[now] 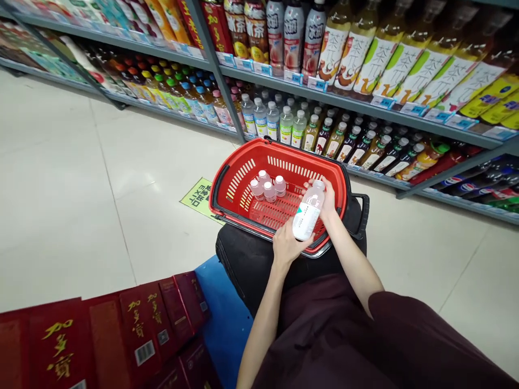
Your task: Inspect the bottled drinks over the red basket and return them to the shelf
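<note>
A clear plastic drink bottle with a white label and white cap is held tilted over the right part of a red shopping basket. My left hand grips it near its base, and my right hand is wrapped round its upper part by the cap. Inside the basket, toward its left, several small bottles with white caps and pinkish contents stand in a cluster. The basket rests on or against my lap, its black handles folded down at the rim.
Shelves of bottled drinks run along the far side, with large tea bottles above and smaller bottles below. Stacked red cartons stand at lower left beside a blue surface. A yellow-green floor sign lies left of the basket.
</note>
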Available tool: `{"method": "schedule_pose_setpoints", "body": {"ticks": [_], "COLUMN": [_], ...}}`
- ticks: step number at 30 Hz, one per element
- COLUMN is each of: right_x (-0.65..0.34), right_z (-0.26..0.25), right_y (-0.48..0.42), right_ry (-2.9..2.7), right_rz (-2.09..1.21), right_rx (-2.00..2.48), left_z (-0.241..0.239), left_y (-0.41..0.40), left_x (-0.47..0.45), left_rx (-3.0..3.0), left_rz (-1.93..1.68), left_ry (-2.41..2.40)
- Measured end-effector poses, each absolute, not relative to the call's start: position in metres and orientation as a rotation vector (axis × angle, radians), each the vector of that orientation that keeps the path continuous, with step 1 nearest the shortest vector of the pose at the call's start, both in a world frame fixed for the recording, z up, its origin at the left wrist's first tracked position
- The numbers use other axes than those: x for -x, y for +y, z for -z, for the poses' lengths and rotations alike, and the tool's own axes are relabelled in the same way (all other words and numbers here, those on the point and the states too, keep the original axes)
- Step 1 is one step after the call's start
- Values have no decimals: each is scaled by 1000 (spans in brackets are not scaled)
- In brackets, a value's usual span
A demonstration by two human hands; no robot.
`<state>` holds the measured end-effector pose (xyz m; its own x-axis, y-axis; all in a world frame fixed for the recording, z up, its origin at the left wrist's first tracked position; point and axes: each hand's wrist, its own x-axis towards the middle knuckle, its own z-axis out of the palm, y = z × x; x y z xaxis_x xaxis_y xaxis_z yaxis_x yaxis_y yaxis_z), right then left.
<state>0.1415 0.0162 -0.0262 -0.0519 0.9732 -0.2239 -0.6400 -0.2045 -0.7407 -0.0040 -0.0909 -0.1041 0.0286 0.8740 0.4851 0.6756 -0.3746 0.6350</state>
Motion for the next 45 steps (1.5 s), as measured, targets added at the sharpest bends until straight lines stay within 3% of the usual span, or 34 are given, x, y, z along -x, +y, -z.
{"method": "schedule_pose_setpoints", "body": {"ticks": [30, 45], "right_x": [-155, -154], "right_z": [31, 34], "right_y": [18, 19], "right_ry": [-255, -53], "right_rz": [-1542, -1478], "right_rx": [828, 877], "left_z": [95, 97], "left_y": [-87, -86], "left_x": [-1, 1], "left_rx": [-2105, -2072], "left_rz": [-1079, -1435], "left_ry": [1623, 1425]}}
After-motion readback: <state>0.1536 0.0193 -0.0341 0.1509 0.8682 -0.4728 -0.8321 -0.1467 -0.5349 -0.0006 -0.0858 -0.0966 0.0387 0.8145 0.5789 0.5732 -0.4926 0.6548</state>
